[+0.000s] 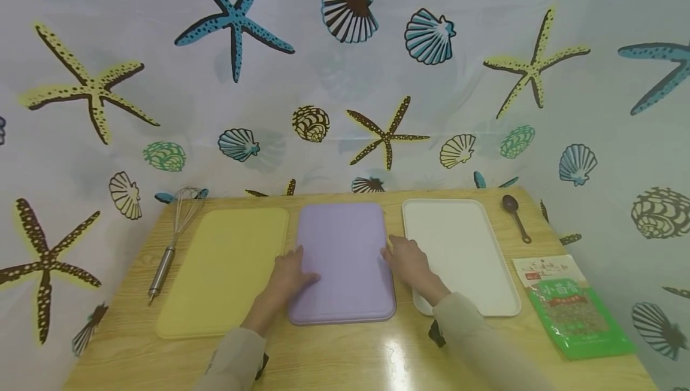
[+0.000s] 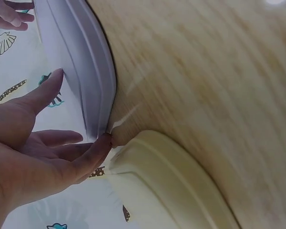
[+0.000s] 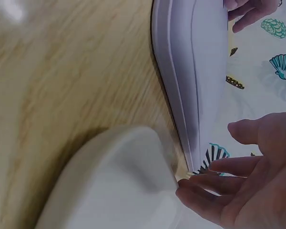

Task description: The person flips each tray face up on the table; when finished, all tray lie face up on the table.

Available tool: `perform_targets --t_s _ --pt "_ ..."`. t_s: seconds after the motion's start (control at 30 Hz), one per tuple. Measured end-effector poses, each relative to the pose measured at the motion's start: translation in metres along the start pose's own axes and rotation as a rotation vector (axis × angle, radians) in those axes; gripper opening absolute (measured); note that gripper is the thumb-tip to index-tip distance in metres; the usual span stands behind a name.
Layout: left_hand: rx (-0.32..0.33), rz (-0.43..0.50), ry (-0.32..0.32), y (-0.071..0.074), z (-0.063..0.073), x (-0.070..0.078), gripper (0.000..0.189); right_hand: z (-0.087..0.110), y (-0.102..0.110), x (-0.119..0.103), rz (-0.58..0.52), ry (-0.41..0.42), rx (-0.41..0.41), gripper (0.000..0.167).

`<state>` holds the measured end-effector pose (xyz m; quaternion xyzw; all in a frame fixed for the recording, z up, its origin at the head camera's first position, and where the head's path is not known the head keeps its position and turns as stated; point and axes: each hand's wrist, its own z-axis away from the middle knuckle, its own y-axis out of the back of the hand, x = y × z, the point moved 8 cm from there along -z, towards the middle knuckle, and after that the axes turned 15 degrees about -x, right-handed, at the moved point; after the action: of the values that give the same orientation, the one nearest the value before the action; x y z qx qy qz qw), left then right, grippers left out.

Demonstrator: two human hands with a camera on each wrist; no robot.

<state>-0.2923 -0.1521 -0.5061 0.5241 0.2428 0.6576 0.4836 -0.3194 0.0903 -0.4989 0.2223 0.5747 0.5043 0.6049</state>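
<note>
A purple rectangular tray [image 1: 342, 259] lies on the table between a yellow tray [image 1: 229, 271] and a white tray [image 1: 458, 256]. My left hand [image 1: 288, 274] is at the purple tray's left edge, thumb over its top and fingers reaching into the gap beside the yellow one. At the opposite edge is my right hand [image 1: 412, 262], its fingertips close to the purple rim and its palm over the white tray. Both wrist views show the fingers of the left hand [image 2: 47, 152] and right hand [image 3: 248, 176] extended, not curled round the rim. Whether they touch it firmly is unclear.
A whisk [image 1: 171, 247] lies left of the yellow tray. Right of the white tray are a dark spoon [image 1: 516, 217] and a green and white spice packet [image 1: 574, 307]. Behind the wooden table [image 1: 334, 355] hangs a cloth [image 1: 345, 73] printed with starfish and shells.
</note>
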Motion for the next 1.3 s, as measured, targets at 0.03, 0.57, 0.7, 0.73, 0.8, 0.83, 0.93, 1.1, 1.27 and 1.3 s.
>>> perform_targets --t_s 0.03,0.57,0.7,0.73,0.8,0.83,0.93,1.1,1.27,1.3 --pt "0.002 -0.014 0.002 0.000 0.000 0.000 0.074 -0.001 -0.002 -0.001 0.014 -0.004 0.006 0.043" --pt "0.008 -0.047 -0.004 -0.004 -0.002 -0.002 0.068 -0.006 -0.015 -0.012 0.038 0.026 0.060 0.032" --pt "0.016 -0.020 -0.007 -0.002 0.002 -0.002 0.067 -0.007 -0.019 -0.010 -0.035 0.017 0.054 0.043" --pt "0.018 -0.015 -0.011 -0.003 0.002 -0.003 0.067 -0.006 -0.020 -0.009 -0.055 0.009 0.051 0.046" --pt "0.019 -0.004 -0.014 -0.004 0.001 -0.006 0.067 -0.006 -0.021 -0.007 -0.109 -0.007 0.048 0.050" --pt "0.018 0.004 -0.016 -0.006 0.001 -0.007 0.067 -0.006 -0.022 -0.005 -0.142 -0.011 0.047 0.050" --pt "0.029 0.030 -0.025 -0.008 0.001 -0.011 0.067 -0.006 -0.024 0.000 -0.241 -0.008 0.054 0.051" --pt "0.038 0.086 -0.034 -0.010 0.001 -0.013 0.068 -0.007 -0.023 0.005 -0.356 0.012 0.060 0.049" --pt "0.022 0.120 -0.025 -0.012 0.002 -0.015 0.068 -0.004 -0.014 0.007 -0.446 -0.004 0.012 0.050" --pt "0.016 0.128 -0.026 -0.013 0.002 -0.015 0.068 -0.003 -0.012 0.007 -0.459 -0.002 0.008 0.050"
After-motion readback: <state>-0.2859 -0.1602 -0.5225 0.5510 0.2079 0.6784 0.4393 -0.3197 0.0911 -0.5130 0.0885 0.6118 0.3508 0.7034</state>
